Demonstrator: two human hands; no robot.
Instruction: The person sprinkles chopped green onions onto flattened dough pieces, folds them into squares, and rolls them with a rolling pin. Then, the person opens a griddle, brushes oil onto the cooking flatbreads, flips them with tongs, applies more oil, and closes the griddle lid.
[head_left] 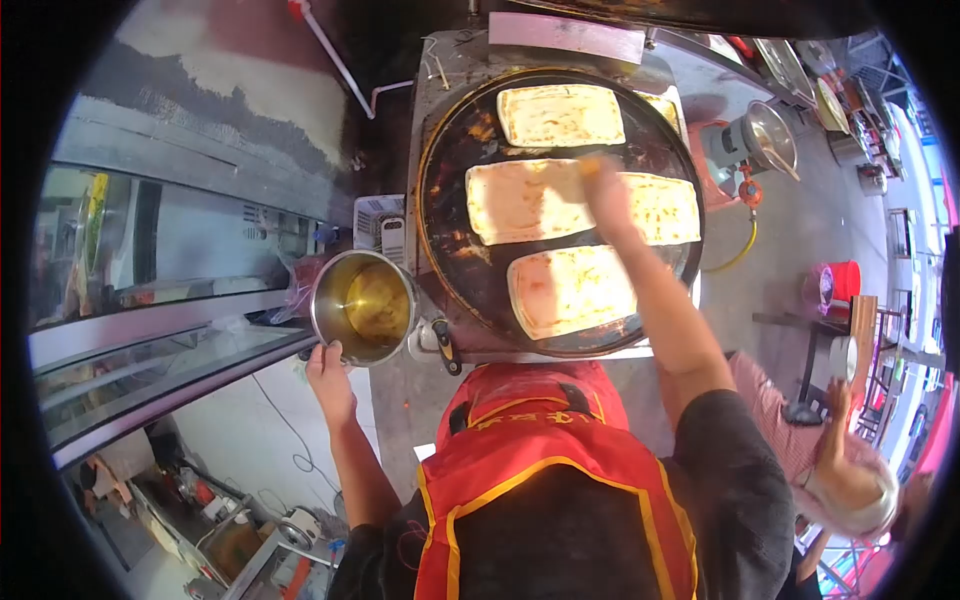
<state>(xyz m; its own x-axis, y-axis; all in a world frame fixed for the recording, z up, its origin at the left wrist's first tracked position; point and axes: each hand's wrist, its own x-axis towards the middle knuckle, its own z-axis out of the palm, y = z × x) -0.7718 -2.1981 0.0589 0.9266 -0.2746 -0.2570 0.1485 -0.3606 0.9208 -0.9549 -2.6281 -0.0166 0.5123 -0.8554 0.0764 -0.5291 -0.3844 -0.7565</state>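
My left hand (328,375) grips the rim side of a steel pot (322,325) that holds yellow oil (378,305). The pot is beside the left edge of a large round black griddle (445,190). Rectangular flatbreads with browned spots lie on the griddle: one at the back (560,115), one in the middle (515,200), one at the right (662,208) and one nearest me (570,292). Over the middle and right flatbreads is my right hand (608,195), smeared by motion. Something yellowish shows at its fingertips, too blurred to name.
A black-handled tool (446,345) lies at the griddle's front left. Behind on the left stands a white plastic basket (378,222). To the right are a metal bowl (768,140), a yellow gas hose (738,250) and a red bucket (845,280). Another person (780,425) is at the lower right.
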